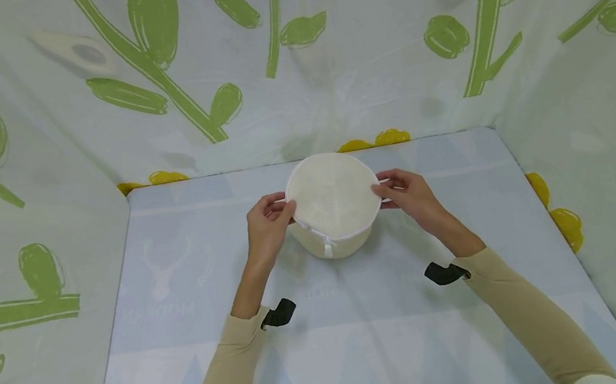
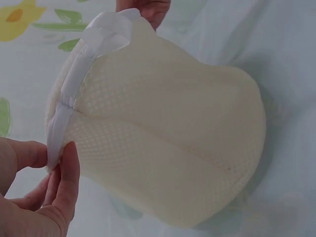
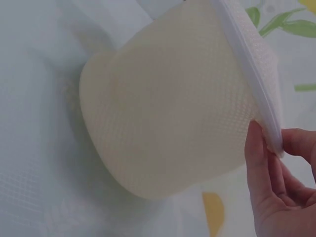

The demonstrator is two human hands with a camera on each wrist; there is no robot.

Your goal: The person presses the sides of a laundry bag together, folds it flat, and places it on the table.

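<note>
A cream mesh laundry bag [image 1: 334,194], round and tub-shaped with a white zippered rim, is held up by both hands near the back of the table. My left hand [image 1: 266,225] pinches the rim at its left side between thumb and fingers. On the opposite side my right hand [image 1: 406,196] pinches the rim in the same way. The round top faces up, and a white tab hangs at the front of the rim. In the left wrist view the soft side wall of the mesh bag [image 2: 163,128] sags in folds. The right wrist view shows its bulging wall [image 3: 168,108].
The table [image 1: 368,355] wears a pale blue patterned cloth. Curtains [image 1: 369,43] with green leaves and yellow flowers hang behind it and at both sides. Black wrist-worn devices [image 1: 279,313] sit at the sleeve cuffs.
</note>
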